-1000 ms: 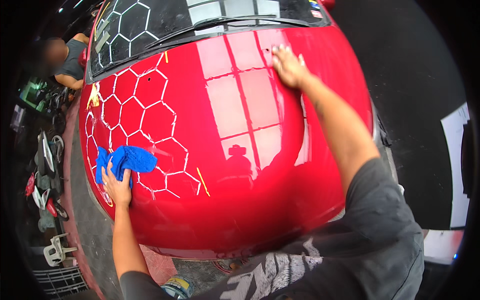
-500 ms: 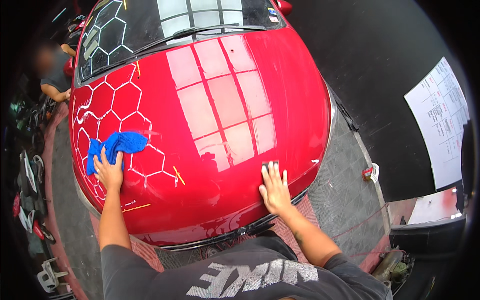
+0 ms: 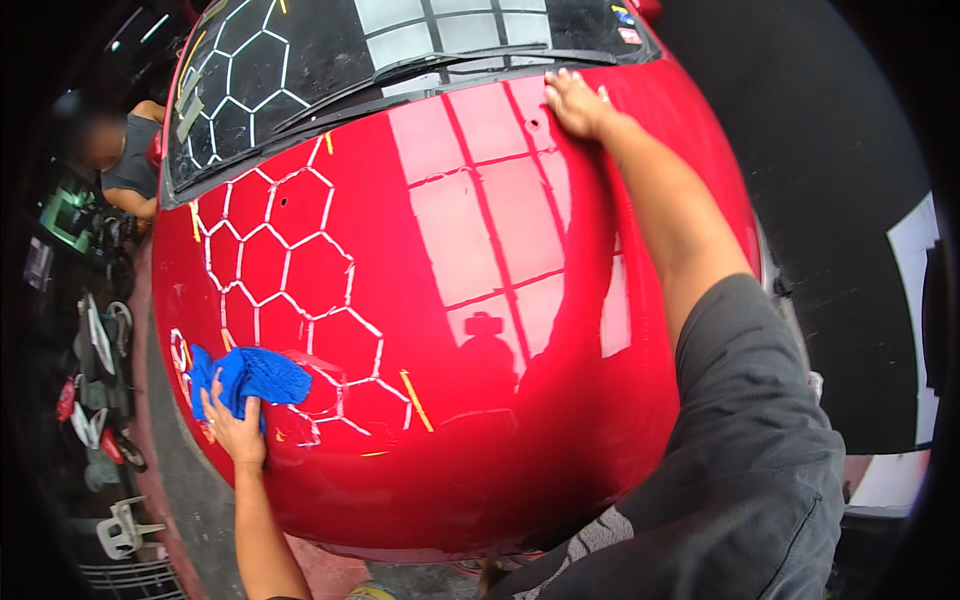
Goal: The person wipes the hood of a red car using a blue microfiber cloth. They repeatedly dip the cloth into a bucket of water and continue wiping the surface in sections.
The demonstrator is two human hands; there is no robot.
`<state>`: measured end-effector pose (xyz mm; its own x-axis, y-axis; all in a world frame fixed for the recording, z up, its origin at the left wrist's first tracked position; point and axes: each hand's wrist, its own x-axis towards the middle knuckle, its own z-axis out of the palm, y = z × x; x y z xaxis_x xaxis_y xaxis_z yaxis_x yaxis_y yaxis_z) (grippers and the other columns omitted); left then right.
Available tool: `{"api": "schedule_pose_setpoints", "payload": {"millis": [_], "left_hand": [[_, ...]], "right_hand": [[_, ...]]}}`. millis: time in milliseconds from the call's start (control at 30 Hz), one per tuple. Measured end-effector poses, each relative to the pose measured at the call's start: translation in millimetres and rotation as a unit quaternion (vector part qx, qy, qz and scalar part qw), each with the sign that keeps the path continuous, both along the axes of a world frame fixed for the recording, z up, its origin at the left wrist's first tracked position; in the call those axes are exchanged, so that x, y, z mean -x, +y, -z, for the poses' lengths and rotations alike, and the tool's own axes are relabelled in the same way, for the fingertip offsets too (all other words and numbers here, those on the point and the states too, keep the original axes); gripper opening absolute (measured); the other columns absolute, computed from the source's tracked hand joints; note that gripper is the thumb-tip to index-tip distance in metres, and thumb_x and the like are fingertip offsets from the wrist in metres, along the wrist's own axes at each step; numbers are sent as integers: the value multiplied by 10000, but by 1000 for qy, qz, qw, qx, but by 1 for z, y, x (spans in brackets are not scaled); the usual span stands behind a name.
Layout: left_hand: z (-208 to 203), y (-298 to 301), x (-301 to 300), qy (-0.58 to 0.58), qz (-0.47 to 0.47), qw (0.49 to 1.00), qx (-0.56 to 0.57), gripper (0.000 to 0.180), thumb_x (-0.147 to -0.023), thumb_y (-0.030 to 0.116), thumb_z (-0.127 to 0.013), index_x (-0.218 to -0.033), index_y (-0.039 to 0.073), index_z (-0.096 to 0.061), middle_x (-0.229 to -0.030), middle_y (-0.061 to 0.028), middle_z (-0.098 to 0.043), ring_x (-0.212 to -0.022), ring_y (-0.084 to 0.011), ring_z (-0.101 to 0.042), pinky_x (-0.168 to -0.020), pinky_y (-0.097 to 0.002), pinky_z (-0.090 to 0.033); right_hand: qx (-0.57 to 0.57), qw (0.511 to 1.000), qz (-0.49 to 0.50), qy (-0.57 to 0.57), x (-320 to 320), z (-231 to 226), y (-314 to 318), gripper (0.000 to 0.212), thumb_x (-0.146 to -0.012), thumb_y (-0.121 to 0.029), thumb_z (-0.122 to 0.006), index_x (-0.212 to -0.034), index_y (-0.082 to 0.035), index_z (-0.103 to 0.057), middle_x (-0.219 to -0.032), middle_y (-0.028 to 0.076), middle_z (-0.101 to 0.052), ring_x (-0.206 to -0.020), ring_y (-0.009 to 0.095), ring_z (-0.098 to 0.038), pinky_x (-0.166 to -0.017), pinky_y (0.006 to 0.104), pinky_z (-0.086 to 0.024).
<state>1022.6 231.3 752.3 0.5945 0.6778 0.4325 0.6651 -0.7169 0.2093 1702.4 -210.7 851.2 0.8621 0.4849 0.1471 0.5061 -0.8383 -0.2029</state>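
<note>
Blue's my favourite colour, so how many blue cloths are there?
1: the blue cloth, partly under the left hand, on the red hood. Others may be hidden.

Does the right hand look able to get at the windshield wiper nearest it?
Probably yes: the right hand is over the rear of the red hood, close below that wiper, with nothing visible standing between them.

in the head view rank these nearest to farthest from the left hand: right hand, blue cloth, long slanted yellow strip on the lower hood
1. blue cloth, touching the left hand
2. long slanted yellow strip, to its right on the lower hood
3. right hand, far up and right, near the windshield
</note>
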Motion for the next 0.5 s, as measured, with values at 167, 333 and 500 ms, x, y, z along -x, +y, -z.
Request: {"api": "schedule_pose_setpoints", "payload": {"millis": [167, 333, 500], "left_hand": [[-5, -9, -18, -4, -5, 1000, 15, 785, -963, 493, -755, -1637, 219, -460, -1712, -278, -350, -1592, -467, -324, -1252, -641, -277], [-4, -9, -14, 8, -33, 999, 11, 828, -968, 675, -679, -1653, 283, -427, -1723, -272, -341, -1591, -462, -332, -1221, -699, -288], [-12, -17, -22, 28, -54, 998, 11, 861, -954, 750, -647, -1660, 315, -415, -1725, -279, -332, -1610, -445, -311, -1224, -724, -274]], "right_hand": [[14, 1000, -10, -4, 49, 16, -15, 674, -1157, -533, -329, -1728, -175, -299, -1827, 131, -199, -1692, 350, -148, -1322, 680, -140], [-1, 998, -58, -6, 304, 49, -101, 648, -1167, -434, -404, -1723, -116, -305, -1821, 179, -182, -1691, 353, -152, -1350, 608, -89], [-16, 998, -39, 43, 569, 87, -175, 677, -1120, -357, -524, -1697, -55, -337, -1796, 243, -215, -1679, 419, -163, -1326, 647, -135]]}}
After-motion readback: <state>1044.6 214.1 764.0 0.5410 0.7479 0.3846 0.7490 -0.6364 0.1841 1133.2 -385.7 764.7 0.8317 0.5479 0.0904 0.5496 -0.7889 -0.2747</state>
